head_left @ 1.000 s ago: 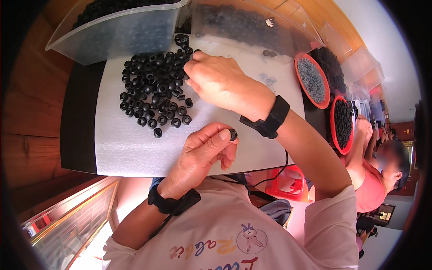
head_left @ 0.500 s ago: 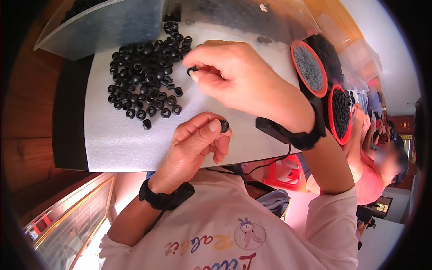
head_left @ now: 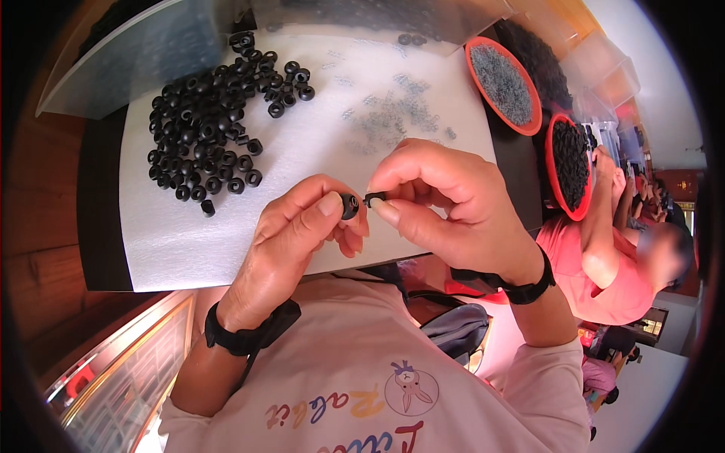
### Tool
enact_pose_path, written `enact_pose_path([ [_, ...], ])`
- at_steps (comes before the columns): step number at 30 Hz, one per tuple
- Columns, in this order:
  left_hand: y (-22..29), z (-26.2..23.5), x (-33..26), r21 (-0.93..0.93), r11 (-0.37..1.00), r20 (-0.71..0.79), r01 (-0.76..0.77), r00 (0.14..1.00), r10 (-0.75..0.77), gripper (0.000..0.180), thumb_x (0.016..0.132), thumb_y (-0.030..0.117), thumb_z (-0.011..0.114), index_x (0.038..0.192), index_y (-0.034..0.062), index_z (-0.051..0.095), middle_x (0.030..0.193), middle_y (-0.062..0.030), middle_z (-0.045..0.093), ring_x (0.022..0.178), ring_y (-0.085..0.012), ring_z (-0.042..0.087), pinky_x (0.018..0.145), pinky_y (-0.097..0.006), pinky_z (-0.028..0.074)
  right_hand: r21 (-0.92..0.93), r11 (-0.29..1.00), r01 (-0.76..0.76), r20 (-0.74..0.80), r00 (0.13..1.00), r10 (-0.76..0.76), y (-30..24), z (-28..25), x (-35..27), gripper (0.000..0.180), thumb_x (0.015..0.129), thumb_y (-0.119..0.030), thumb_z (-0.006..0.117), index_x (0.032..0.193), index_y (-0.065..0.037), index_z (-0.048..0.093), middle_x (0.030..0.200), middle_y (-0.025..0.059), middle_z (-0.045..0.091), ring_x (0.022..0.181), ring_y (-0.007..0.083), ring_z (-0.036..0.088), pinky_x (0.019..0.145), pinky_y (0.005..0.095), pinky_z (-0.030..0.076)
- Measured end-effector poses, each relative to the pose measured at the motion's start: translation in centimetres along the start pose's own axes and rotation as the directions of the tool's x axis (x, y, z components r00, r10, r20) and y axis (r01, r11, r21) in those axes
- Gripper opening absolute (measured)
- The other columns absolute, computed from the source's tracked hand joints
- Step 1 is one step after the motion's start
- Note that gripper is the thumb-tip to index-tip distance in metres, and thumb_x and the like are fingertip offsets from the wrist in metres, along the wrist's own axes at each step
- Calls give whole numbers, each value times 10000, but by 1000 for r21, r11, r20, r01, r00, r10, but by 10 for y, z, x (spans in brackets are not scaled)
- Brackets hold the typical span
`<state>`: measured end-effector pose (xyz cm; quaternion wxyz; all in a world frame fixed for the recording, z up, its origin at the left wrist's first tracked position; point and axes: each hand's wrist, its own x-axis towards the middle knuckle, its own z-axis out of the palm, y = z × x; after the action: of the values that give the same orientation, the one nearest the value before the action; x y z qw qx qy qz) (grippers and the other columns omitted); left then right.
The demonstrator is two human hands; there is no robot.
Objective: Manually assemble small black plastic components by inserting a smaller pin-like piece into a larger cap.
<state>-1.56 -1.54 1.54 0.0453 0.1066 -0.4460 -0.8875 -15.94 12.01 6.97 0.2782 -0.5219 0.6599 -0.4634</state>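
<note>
My left hand (head_left: 291,238) pinches a round, hollow black cord lock body (head_left: 349,206) between thumb and index finger. Something small and shiny, perhaps a spring, shows in its opening. Close beside it, my right hand (head_left: 445,208) grips a small black plunger (head_left: 374,199) at the fingertips. The plunger points toward the opening; a small gap seems to separate the two parts. Beyond my left hand spreads a pile of black cord lock bodies (head_left: 204,124) on the white mat (head_left: 189,253). Loose small springs (head_left: 393,113) are scattered on the mat beyond my right hand.
At the right stand a red bowl of grey springs (head_left: 472,60) and another red bowl with small black parts (head_left: 557,177). Clear plastic bins (head_left: 143,64) line the far edge. A person in a pink-red shirt (head_left: 596,279) sits to the right, with others beyond.
My right hand has drawn back from beside the pile to my left hand, carrying the small black plunger. My left hand still holds its cord lock body. The view has shifted, revealing the springs.
</note>
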Motion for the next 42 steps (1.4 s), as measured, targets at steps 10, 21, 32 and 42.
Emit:
enact_pose_path([
  [10, -3, 6, 9, 77, 994, 5, 84, 996, -85, 299, 986, 285, 462, 957, 6, 566, 835, -48, 581, 760, -116, 518, 721, -263, 435, 89, 995, 53, -72, 996, -46, 10, 0, -16, 118, 825, 74, 573, 914, -4, 579, 811, 65, 586, 678, 128, 632, 571, 237, 489],
  [21, -8, 1, 10, 139, 986, 23, 88, 995, -92, 289, 978, 297, 481, 907, 32, 575, 777, -14, 549, 714, -93, 479, 684, -246, 407, -227, 955, 192, -55, 976, -210, 20, 0, -20, 190, 783, 73, 662, 945, -2, 597, 771, 79, 599, 621, 143, 575, 523, 240, 430],
  [32, -8, 2, 9, 216, 975, 57, 57, 996, -71, 328, 1003, 322, 463, 943, 23, 583, 716, 3, 509, 666, -74, 450, 615, -218, 381, -432, 876, 213, 11, 973, -231, 10, -2, -22, 232, 745, 34, 708, 934, -20, 585, 764, 106, 595, 559, 235, 578, 468, 304, 433],
  [42, -8, 3, 8, 249, 968, 10, 37, 999, -41, 378, 1013, 339, 435, 910, 8, 587, 681, -2, 499, 632, -76, 440, 589, -225, 375, -460, 862, 216, 41, 974, -222, 8, 3, -22, 236, 742, 38, 707, 939, -9, 587, 770, 114, 594, 570, 231, 594, 466, 294, 442],
])
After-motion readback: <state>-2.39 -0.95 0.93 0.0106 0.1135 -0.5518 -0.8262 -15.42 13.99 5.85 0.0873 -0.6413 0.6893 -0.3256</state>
